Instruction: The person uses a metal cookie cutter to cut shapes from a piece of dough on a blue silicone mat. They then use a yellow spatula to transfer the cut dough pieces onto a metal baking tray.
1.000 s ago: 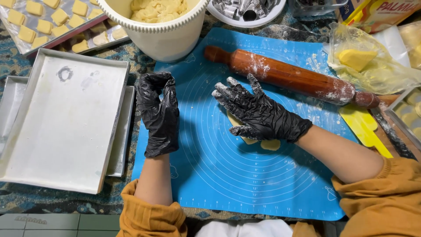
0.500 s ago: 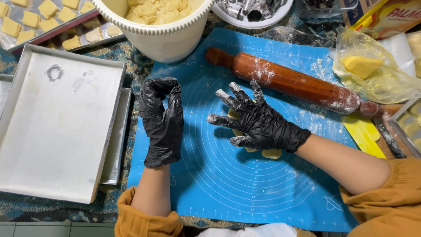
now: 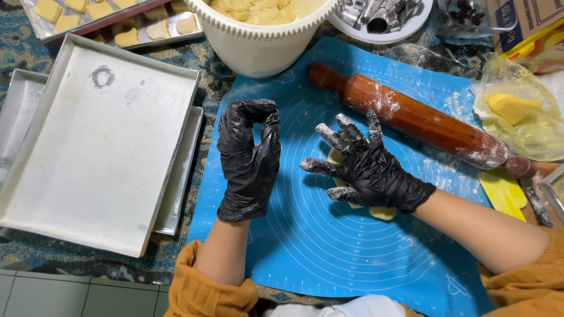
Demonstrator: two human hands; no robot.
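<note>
- The blue silicone baking mat with printed rings (image 3: 329, 252) lies nearest, and both hands work on it.
- The right hand in a black glove dusted with flour (image 3: 370, 170) lies palm down with its fingers spread wide, pressing on a flat pale piece of dough (image 3: 382, 212) that shows at the hand's 5 o'clock edge and again between the fingers; most of it is hidden.
- The left hand in a black glove (image 3: 249, 158) stands on its edge at the dough's 9 o'clock, fingers curled over at the tips, holding nothing and just apart from the right hand.
- To press well, in my judgement, the palm should bear evenly so the dough keeps one thickness, while the left hand hems the edge.
- The empty grey metal baking tray (image 3: 100, 147) sits at 9 o'clock of the mat, stacked over others.
- The floured reddish wooden rolling pin (image 3: 423, 123) lies at 1 o'clock of the right hand, near it.
- The white plastic bowl of yellow dough (image 3: 258, 35) stands at 12 o'clock, farthest.
</note>
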